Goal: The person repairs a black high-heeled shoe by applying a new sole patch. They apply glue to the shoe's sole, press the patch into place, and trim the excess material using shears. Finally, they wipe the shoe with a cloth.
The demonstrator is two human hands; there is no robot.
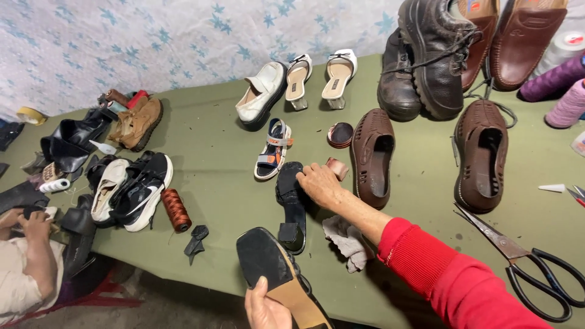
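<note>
Reaching across the green cloth-covered table (207, 158), the right hand (318, 183) lies palm-down with its fingers curled over a small round copper-coloured tin (337, 167), its heel touching the top of a black sandal (292, 204) that lies flat on the cloth. Whether the fingers actually clamp the tin or only rest on it cannot be told. The arm wears a red sleeve (451, 274), and a crumpled grey rag (348, 240) sits just under the forearm. The left hand (265, 307), low at the near edge of the view, grasps a second black sandal (280, 274) turned sole-up, thumb pressed on the dark sole beside its tan heel part.

Just beyond the right hand stands a child's blue and orange sandal (273, 149), with a dark round tin lid (340, 134) to its right. Two brown perforated slip-on shoes (373, 155) lie either side of the arm's line, with black lace-up boots (426, 58) behind them. Large black-handled scissors (530, 265) lie to the right, well apart from both hands. A spool of rust-brown thread (176, 209) rests to the left near a black and white sneaker (143, 192). At the far left another person's hands (27, 222) work on something dark
</note>
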